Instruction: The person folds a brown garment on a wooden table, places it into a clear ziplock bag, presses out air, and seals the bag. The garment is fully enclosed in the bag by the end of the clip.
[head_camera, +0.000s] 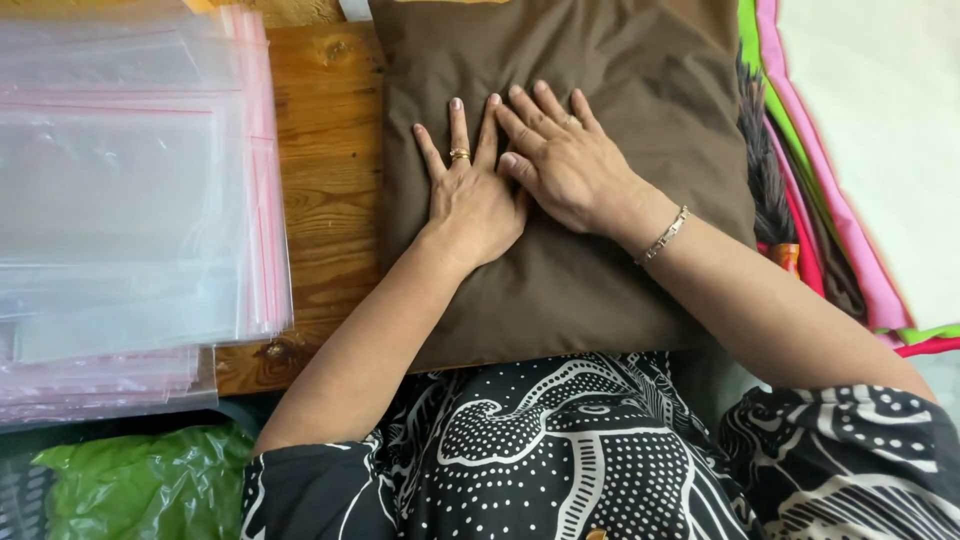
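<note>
On the wooden table (325, 150), a folded brown cloth (600, 280) lies flat, and both hands press down on its upper middle. The left hand (470, 195) rests palm down with its fingers spread and straight; a gold ring sits on one of them. The right hand (570, 160) lies just beside it, also palm down, fingers spread a little less, and its thumb side overlaps the edge of the left hand, so the two touch. Neither hand pinches or grips anything; the palms hide the cloth beneath them, and whether there is a seam or fold under them cannot be told. A silver bracelet (665, 235) circles the right wrist.

The cloth's top edge is cut off by the frame, and its near edge disappears under the person's black-and-white patterned garment (560, 460), so its full shape is not visible. What the cloth is, a cover, a garment or plain fabric, is hard to make out.

Left of the cloth, well apart from the hands, sits a stack of clear zip bags (130, 200) with pink strips; the stack runs out of view at the left and top. Below it a green plastic bag (140, 485) shows only in part. At the right, a pile of pink and green fabrics (830, 220) lies partly under the brown cloth, and something dark and fringed (765, 170) between them is too indistinct to identify.
</note>
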